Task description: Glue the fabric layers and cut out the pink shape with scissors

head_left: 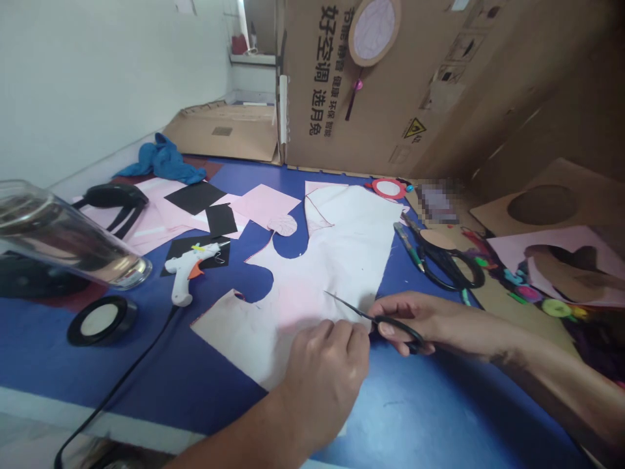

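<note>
Paper sheet, thin and limp, pinned for the scissors

Pale pink paper point(336, 260) lies flat on the blue table point(439, 417), with curved bites already gone from its left edge. The left hand point(325, 371) rests on its near part, fingers curled down onto it; whether they pinch the edge or only press cannot be told. The right hand point(420, 319) grips the black handles of the scissors point(371, 318), whose slim blades lie closed or nearly so, tip on the sheet.

The sheet looks light and floppy, easy to crease or tear, and likely to slide on the smooth top. It is best held flat, close beside the blades. A glue gun point(188, 270), a roll of tape point(101, 319) and a second pair of scissors point(449, 264) lie well apart.
</note>
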Demonstrator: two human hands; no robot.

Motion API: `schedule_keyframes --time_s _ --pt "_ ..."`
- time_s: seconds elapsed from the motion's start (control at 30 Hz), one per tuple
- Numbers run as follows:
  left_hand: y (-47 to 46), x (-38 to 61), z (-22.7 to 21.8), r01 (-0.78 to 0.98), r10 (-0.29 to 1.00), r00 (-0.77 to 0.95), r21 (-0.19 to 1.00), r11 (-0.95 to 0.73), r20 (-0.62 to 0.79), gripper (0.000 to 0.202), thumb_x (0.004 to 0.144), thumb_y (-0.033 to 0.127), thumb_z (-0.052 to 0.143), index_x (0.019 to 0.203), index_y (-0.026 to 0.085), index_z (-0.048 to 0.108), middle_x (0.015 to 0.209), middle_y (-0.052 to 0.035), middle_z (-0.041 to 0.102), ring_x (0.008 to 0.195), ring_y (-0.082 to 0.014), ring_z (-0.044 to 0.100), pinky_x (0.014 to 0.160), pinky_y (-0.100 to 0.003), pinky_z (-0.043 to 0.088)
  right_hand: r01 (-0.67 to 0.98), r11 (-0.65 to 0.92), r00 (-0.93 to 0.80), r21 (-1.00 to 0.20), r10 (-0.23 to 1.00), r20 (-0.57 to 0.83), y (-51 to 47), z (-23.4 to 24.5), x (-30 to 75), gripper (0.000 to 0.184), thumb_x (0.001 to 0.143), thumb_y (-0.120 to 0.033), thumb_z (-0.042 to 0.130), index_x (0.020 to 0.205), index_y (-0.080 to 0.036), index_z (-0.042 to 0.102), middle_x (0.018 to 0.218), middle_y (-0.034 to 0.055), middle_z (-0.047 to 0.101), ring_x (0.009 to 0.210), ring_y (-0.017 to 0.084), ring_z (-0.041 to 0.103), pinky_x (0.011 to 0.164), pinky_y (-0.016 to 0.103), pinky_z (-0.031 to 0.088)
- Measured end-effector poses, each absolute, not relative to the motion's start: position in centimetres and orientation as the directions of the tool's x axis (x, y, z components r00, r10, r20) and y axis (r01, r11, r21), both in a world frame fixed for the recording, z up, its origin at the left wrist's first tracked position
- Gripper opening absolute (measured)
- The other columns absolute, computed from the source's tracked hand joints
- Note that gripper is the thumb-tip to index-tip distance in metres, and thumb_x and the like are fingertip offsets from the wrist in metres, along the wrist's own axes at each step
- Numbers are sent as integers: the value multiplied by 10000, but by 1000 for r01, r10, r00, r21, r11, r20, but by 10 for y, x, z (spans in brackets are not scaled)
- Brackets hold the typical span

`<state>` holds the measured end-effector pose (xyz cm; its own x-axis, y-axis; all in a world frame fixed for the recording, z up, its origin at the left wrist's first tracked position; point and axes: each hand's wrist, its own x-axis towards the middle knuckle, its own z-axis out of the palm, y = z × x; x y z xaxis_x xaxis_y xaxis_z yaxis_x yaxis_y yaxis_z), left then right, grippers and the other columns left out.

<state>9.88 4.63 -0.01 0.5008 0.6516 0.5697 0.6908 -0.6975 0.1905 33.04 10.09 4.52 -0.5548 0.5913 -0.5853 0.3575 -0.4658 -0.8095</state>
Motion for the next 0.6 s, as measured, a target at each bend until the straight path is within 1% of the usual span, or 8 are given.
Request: schedule_keyframes --time_s 0.13,0.3,0.43,0.5,0.6 --pt "43 98 -1 679 642 511 190 -709 572 232 945 -1 569 1080 161 665 774 9 624 627 -204 585 522 -377 422 378 -432 -580 -819 578 -573 103 47 328 500 894 -638 816 1032 -172 696 753 -1 607 662 119 440 507 207 275" --pt "42 97 1 677 636 511 185 -712 579 232 934 -4 577 1075 152 676 762 8 610 620 -206 582 507 -380 425 348 -450 -570 -823 595 -566 103 45 327 502 878 -634 831 995 -166 694 714 -13 575 631 114 398 494 215 242" --pt "43 99 3 675 626 493 188 -713 604 216 946 5 580 1067 153 682 747 11 618 607 -199 588 509 -366 437 351 -452 -578 -820 585 -569 103 45 326 499 903 -641 802 1019 -172 678 750 3 608 651 119 419 501 214 251" --pt "43 99 4 674 620 488 185 -715 615 194 959 22 595 1066 154 687 752 10 632 613 -192 599 521 -352 450 346 -451 -591 -823 577 -564 104 46 324 488 916 -645 783 981 -175 666 760 9 615 656 122 427 505 217 259" --pt "42 100 5 680 619 488 178 -712 615 182 966 29 598 1056 154 696 745 10 634 611 -189 604 521 -351 460 322 -461 -586 -827 589 -557 106 46 322 465 906 -620 803 922 -182 646 736 -2 593 639 118 407 499 219 242"
